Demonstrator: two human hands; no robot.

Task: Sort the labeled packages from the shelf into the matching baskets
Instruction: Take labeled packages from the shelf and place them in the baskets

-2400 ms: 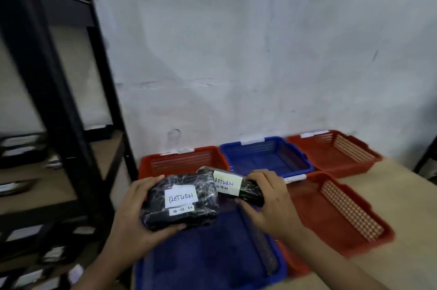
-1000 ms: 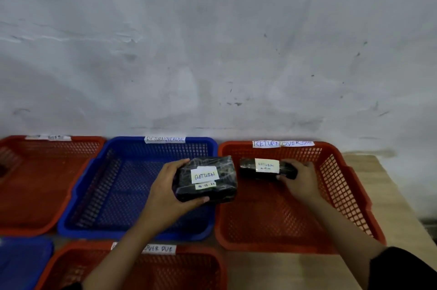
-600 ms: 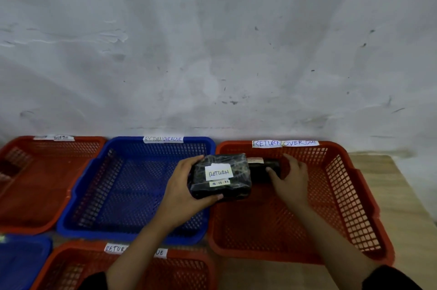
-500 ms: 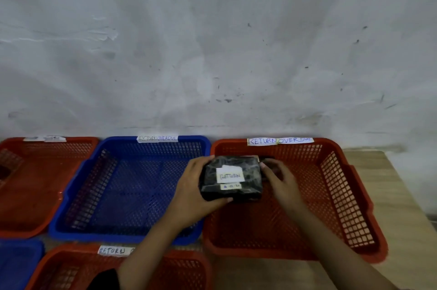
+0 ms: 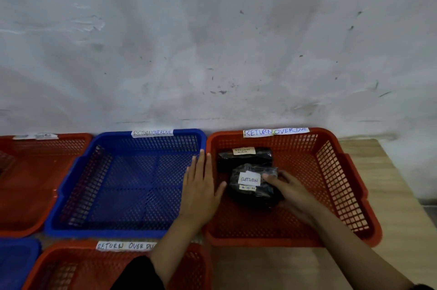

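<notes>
Resting on the right side of a black wrapped package (image 5: 254,186), the right hand (image 5: 289,191) has its fingers laid over the package's top and edge, curled lightly against the wrap. That package (its white label reads RETURN) lies inside the red basket (image 5: 340,185) at the far right, toward the basket's left half. Just beyond it, touching or nearly so, a second black package (image 5: 244,157) lies against the far wall of the same basket, its pale label too blurred to read. The left hand (image 5: 201,189) is flat and holds nothing, fingers straight and together, lying over the rim where the red basket meets the blue basket (image 5: 99,181) to its left. Paper strips on both far rims read RETURN OVERDUE. Another red basket (image 5: 35,178) sits further left, one more red basket (image 5: 71,268) lies near the viewer, all on a wooden table (image 5: 399,195) below a grey wall (image 5: 212,41).
</notes>
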